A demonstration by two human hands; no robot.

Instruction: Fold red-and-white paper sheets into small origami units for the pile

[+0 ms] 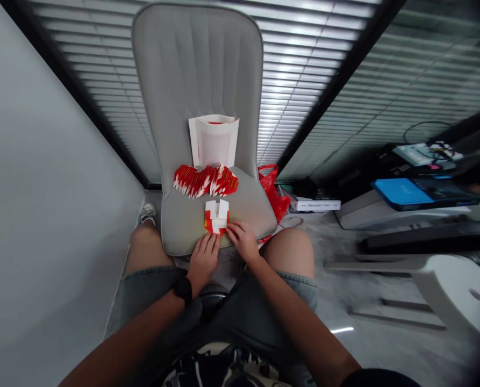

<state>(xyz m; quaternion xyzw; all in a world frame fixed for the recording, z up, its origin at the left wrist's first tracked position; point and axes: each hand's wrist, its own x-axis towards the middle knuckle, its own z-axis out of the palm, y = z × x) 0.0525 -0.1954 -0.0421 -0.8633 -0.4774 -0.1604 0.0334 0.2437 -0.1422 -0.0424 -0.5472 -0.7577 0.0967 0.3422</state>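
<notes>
A partly folded red and white paper piece (217, 216) lies on the seat of a grey chair, white side up, with two white flaps pointing away from me. My left hand (205, 260) rests at its near edge, fingers stretched out and fingertips touching the paper. From the right, my right hand (244, 241) reaches its lower right edge with extended fingertips; its thumb is hard to make out. Just beyond is a tight row of folded red and white paper pieces (205, 180). Behind that row, a white paper packet (215, 141) leans against the backrest.
The grey chair (175, 231) faces me between my knees. A red plastic bag (272, 193) sits right of it on the floor. Further right are a white stool (457, 290), a blue-topped box (405, 192) and cables. A white wall (54, 188) closes off the left.
</notes>
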